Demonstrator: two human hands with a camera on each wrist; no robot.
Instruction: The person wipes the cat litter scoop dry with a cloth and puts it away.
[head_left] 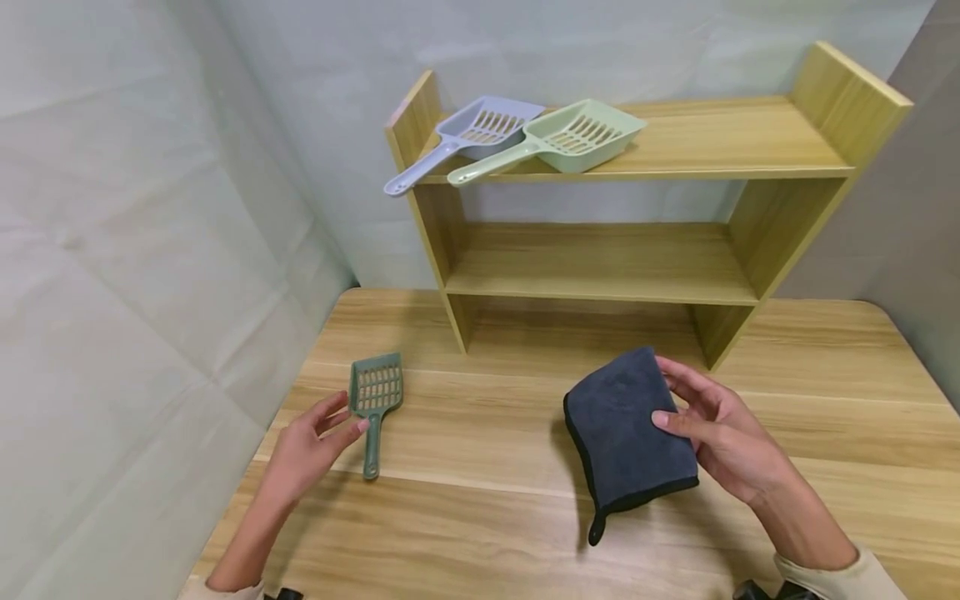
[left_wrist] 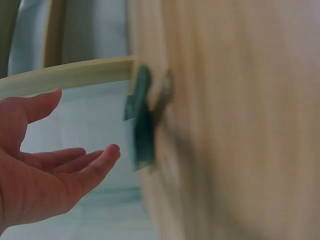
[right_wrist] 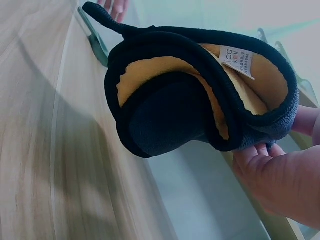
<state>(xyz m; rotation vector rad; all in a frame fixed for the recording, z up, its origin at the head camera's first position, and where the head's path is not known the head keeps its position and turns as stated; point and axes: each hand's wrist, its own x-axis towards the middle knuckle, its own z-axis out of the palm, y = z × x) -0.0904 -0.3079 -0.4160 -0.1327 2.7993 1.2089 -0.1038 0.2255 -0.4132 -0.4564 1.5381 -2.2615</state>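
In the head view a folded dark grey cloth (head_left: 626, 425) with black edging and a small loop hangs above the table. My right hand (head_left: 723, 433) grips it by its right side, thumb on top. The right wrist view shows the yellow inner side of the cloth (right_wrist: 172, 95) and a white label (right_wrist: 237, 60). A dark green litter scoop (head_left: 377, 387) lies on the table at the left, its handle toward me. My left hand (head_left: 307, 450) hovers beside it with fingers spread; in the left wrist view a gap separates the fingers from the blurred scoop (left_wrist: 142, 125).
A wooden shelf unit (head_left: 600, 296) stands at the back of the wooden table (head_left: 465, 533). On its top board lie a lavender litter scoop (head_left: 420, 171) and a pale green one (head_left: 498, 162), both handles overhanging the front. White fabric (head_left: 135, 250) hangs along the left and behind.
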